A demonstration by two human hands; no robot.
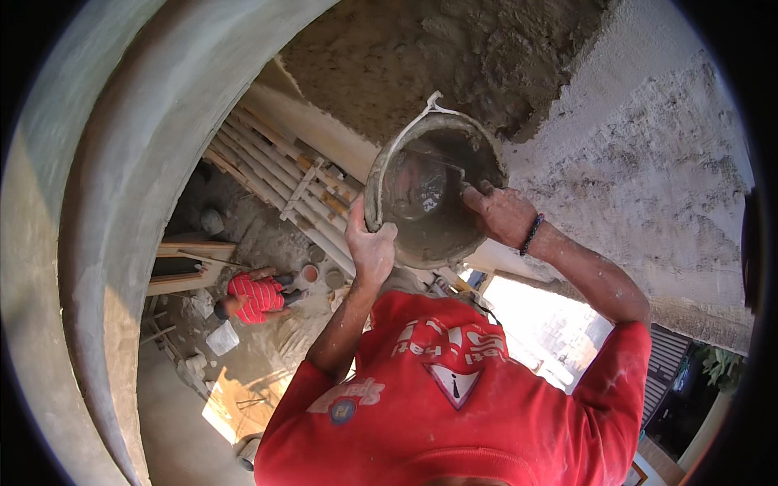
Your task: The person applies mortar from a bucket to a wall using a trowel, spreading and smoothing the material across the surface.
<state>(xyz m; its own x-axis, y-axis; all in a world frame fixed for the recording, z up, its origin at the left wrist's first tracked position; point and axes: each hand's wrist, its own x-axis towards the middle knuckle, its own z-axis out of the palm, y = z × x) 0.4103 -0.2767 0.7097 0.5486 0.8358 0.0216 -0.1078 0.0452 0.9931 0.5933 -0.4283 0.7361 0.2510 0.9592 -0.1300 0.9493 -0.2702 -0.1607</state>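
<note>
A mortar-crusted bucket (374, 188) is held up and tipped so that I see into it. My left hand (373, 249) grips its left rim, thumb and fingers closed round the edge near one end of the pale bucket handle (403, 134). Wet grey mortar (427, 202) coats the bottom and walls inside. My right hand (501, 214) reaches over the right rim, closed round the grip of a trowel (455, 168). Its thin metal shank shows; the blade, smeared with mortar, is hard to make out. Fresh dark plaster (454, 57) covers the surface just beyond the bucket.
Rough grey-white plaster (624, 154) lies to the right, and a curved smooth concrete band (162, 146) to the left. Long poles (284, 186) run below left. Far down, a person in a red striped shirt (256, 297) bends near buckets (309, 273) and a white sack (222, 338).
</note>
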